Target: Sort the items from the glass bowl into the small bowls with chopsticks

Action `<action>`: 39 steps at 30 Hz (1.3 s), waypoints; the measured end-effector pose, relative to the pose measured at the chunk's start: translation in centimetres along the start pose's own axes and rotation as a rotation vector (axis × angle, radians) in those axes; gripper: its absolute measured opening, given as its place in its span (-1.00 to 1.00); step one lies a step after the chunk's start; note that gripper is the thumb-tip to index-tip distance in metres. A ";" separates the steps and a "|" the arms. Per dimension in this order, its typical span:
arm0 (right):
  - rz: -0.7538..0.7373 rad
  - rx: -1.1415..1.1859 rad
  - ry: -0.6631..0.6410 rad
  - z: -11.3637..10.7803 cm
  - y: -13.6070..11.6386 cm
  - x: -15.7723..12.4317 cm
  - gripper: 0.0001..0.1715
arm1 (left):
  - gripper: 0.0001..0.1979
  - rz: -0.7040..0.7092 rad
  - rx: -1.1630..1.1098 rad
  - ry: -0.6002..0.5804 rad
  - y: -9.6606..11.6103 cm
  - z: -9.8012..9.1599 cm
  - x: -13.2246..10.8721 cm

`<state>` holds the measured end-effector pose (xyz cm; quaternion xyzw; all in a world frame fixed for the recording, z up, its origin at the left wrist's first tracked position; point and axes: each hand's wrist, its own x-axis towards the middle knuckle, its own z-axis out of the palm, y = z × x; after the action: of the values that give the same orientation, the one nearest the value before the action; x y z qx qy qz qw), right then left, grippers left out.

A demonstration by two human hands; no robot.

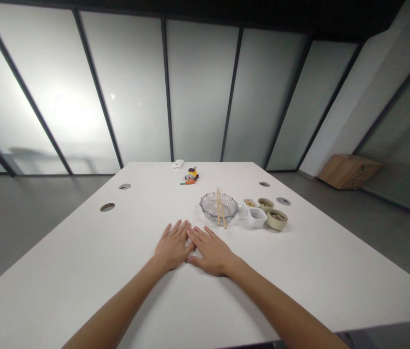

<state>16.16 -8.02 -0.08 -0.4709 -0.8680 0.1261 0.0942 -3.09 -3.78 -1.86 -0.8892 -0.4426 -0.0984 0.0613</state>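
Note:
My left hand (174,245) lies flat on the white table (81,271), palm down with its fingers stretched forward. Beside it my right hand (210,251) rests flat too, its fingertips meeting the left hand's fingers. Neither hand holds anything. Just beyond them stands a clear glass bowl (209,209) with a scalloped rim. A pair of chopsticks (221,208) lies across that bowl. To its right are a white square bowl (256,218), another white bowl (250,202) with yellowish pieces, and two beige bowls, the nearer beige bowl (276,220) holding dark pieces.
Farther back sit a yellow toy vehicle (192,173), an orange-handled screwdriver (189,182) and a white box-like device (178,164). Round holes such as the left cable hole (107,207) pierce the tabletop on both sides. A wooden cabinet (348,171) stands on the floor at right.

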 end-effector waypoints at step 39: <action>0.359 0.004 0.274 3.3 -11.9 -6.3 -0.16 | -0.49 0.368 -0.001 0.297 -0.7 1.3 -6.9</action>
<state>9.16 -19.98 0.12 -0.6302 -0.7493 0.0775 0.1883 -7.61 -8.45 -4.66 -0.9306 -0.2591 -0.2158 0.1421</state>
